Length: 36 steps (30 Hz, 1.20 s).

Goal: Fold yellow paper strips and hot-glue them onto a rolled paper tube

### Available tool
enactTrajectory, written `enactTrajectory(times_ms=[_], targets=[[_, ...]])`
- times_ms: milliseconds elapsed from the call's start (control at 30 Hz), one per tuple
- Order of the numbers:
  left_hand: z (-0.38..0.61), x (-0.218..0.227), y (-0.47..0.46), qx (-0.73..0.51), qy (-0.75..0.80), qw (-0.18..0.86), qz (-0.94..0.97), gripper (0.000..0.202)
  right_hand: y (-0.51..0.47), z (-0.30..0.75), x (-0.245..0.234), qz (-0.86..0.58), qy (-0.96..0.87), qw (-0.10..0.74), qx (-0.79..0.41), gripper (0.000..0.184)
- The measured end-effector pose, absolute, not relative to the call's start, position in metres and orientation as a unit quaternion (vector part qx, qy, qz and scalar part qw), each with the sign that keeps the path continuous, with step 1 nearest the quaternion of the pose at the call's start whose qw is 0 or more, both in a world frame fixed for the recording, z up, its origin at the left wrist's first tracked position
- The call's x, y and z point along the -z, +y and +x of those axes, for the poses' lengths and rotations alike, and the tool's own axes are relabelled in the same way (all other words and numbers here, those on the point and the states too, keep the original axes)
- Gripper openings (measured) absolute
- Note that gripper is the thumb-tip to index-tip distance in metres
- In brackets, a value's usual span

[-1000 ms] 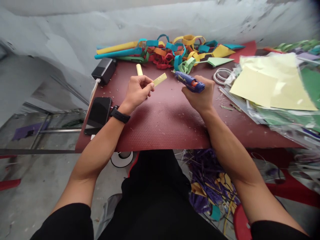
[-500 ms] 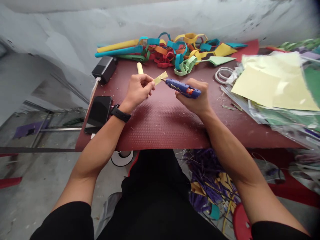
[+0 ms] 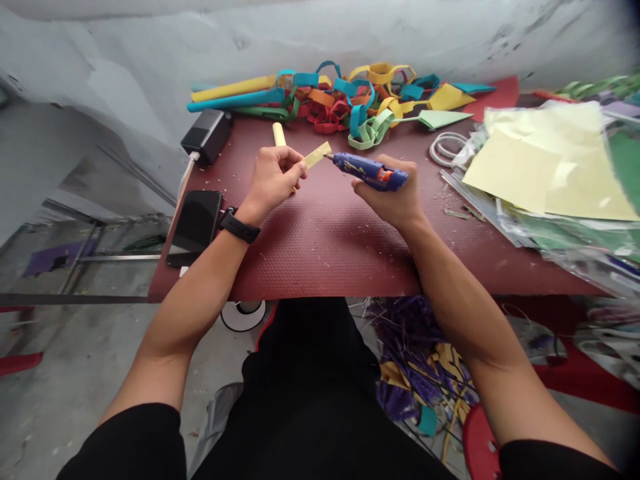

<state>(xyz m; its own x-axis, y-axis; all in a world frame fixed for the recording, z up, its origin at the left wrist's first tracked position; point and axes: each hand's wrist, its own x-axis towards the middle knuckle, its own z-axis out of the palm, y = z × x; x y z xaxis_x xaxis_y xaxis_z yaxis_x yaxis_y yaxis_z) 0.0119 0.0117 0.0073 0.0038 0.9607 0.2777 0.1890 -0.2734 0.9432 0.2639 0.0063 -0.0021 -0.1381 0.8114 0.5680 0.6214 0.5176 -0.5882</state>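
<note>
Pinched in the fingers of my left hand [image 3: 274,179] is a pale yellow paper strip [image 3: 317,155], which slants up to the right. Behind that hand a pale yellow paper roll [image 3: 279,134] sticks up; its lower part is hidden, so I cannot tell whether it joins the strip. My right hand [image 3: 395,193] is wrapped round a blue glue gun [image 3: 365,169] with an orange part on its body. Its nozzle points left, right by the strip's far end; whether they touch is unclear.
Coloured paper chains [image 3: 345,100] and paper rolls [image 3: 235,98] lie along the wall. A black charger box [image 3: 207,137] and phone [image 3: 196,223] are at left. Yellow sheets [image 3: 545,160] and plastic bags cover the right of the dark red table [image 3: 325,260]. Scraps [image 3: 415,360] litter the floor.
The glue gun has shifted slightly to the right, its nozzle moving from over the strip to the strip's end. My left hand and the strip have moved a little left.
</note>
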Motion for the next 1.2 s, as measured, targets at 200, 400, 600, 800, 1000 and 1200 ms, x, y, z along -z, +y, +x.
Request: enactTrajectory(times_ms=[200, 400, 600, 800, 1000, 1200], targets=[[0.0133, -0.0097, 0.0103, -0.521, 0.467, 0.371, 0.610, 0.025, 0.0077, 0.2651, 0.0022, -0.453, -0.754, 0.458, -0.126, 0.038], [0.0131, -0.0106, 0.0092, -0.523, 0.464, 0.371, 0.611, 0.025, 0.0112, 0.2660, 0.0063, -0.422, -0.778, 0.457, -0.090, 0.034], [0.0124, -0.0092, 0.0089, -0.523, 0.456, 0.376, 0.614, 0.025, 0.0121, 0.2662, 0.0067, -0.419, -0.793, 0.438, -0.066, 0.034], [0.0135, -0.0105, 0.0089, -0.520, 0.465, 0.377, 0.609, 0.027, 0.0110, 0.2666, 0.0041, -0.433, -0.790, 0.430, -0.063, 0.038], [0.0126, -0.0081, 0.0114, -0.511, 0.480, 0.355, 0.618, 0.027, 0.0122, 0.2673, 0.0058, -0.433, -0.780, 0.447, -0.063, 0.036], [0.0128, -0.0073, 0.0109, -0.515, 0.457, 0.351, 0.635, 0.023, 0.0114, 0.2659, 0.0063, -0.448, -0.765, 0.453, -0.090, 0.036]])
